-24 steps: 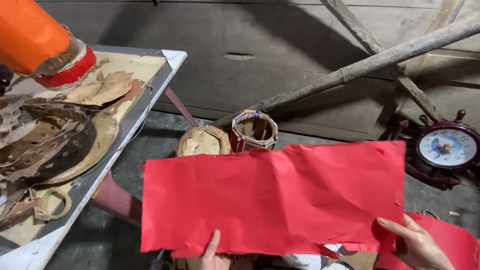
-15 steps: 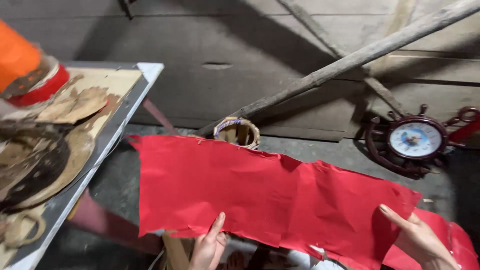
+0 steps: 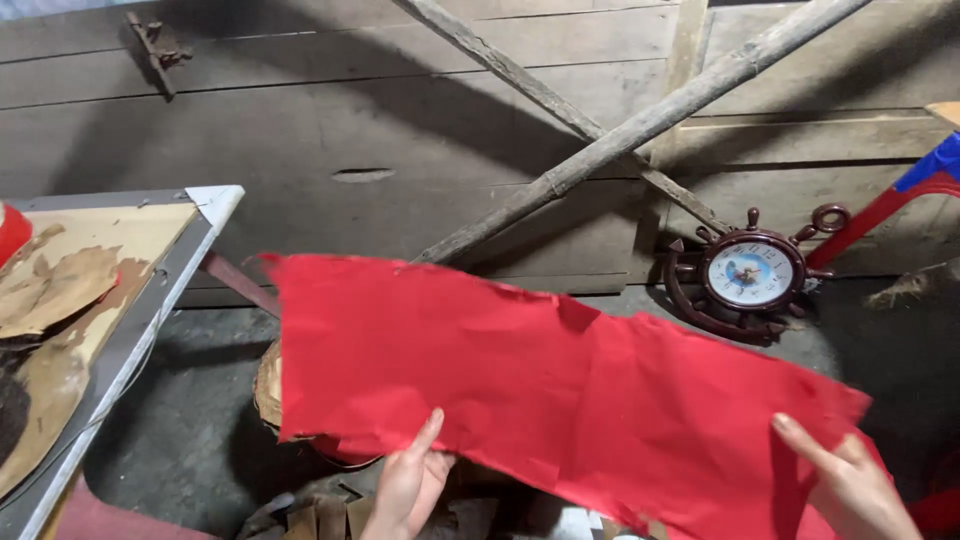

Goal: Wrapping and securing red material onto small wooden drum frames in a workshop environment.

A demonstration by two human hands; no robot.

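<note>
A long sheet of red paper [image 3: 560, 390] with ragged edges is spread out in front of me, tilted down to the right. My left hand [image 3: 408, 488] grips its lower edge near the middle, thumb up on the front. My right hand [image 3: 850, 485] holds the lower right end, fingers on the front of the sheet. The paper hides most of what lies on the floor behind it.
A table [image 3: 150, 310] with worn brown scraps [image 3: 60, 290] stands at the left. A ship-wheel wall clock [image 3: 750, 272] leans against the wooden wall beside crossed poles [image 3: 620, 135]. A round woven object [image 3: 268, 385] peeks out behind the paper's left edge.
The view has swung to the right and up, so the table slid left. The red sheet tilted further, its right end dropping lower; both hands keep hold of it.
</note>
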